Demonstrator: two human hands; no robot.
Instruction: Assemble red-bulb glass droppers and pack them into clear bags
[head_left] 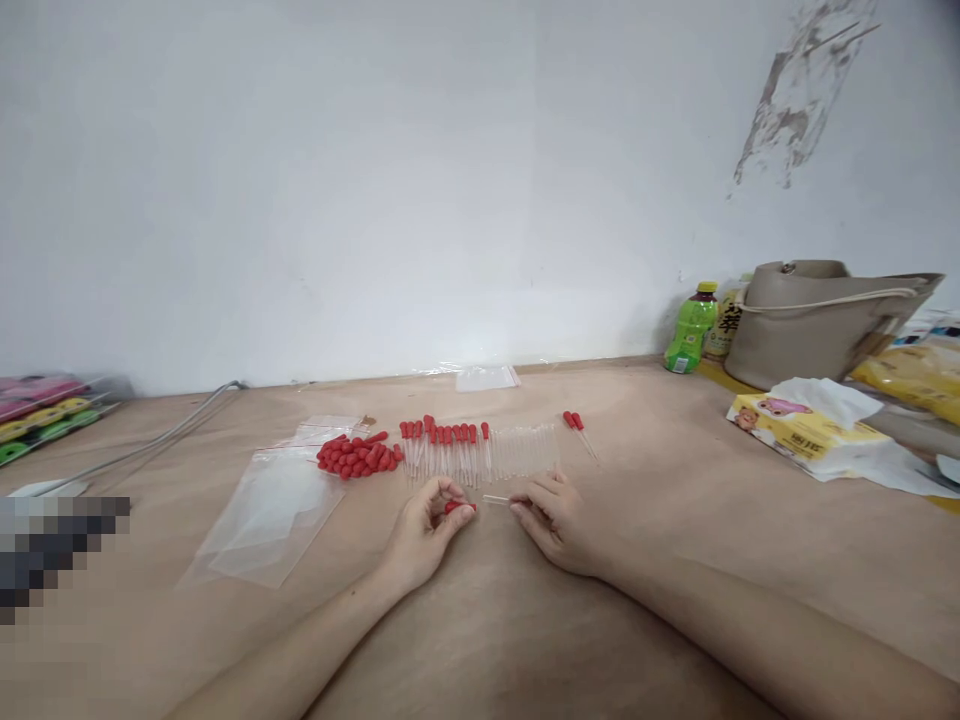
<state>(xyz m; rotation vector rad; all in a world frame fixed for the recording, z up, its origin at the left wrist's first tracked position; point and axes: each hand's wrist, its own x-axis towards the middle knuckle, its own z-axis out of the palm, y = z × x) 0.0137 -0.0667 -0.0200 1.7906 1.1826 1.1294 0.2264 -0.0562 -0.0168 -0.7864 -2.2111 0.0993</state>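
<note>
Between the fingers of my left hand (429, 530) is a red rubber dropper bulb (454, 507), its open end turned to the right. My right hand (551, 520) pinches a clear glass dropper tube (495, 499), which points left at the bulb with a small gap between them. Just behind my hands lies a row of droppers with red bulbs (442, 436), continued on the right by bare clear tubes (529, 448). Left of the row is a heap of loose red bulbs (356, 456). Two more bulbed droppers (576, 424) lie apart on the right.
Flat clear plastic bags (262, 510) lie at left, near a grey cable (172, 430). A small white packet (486, 378) is by the wall. On the right stand a green bottle (691, 330), a beige bag (806, 320) and a yellow tissue pack (802, 425).
</note>
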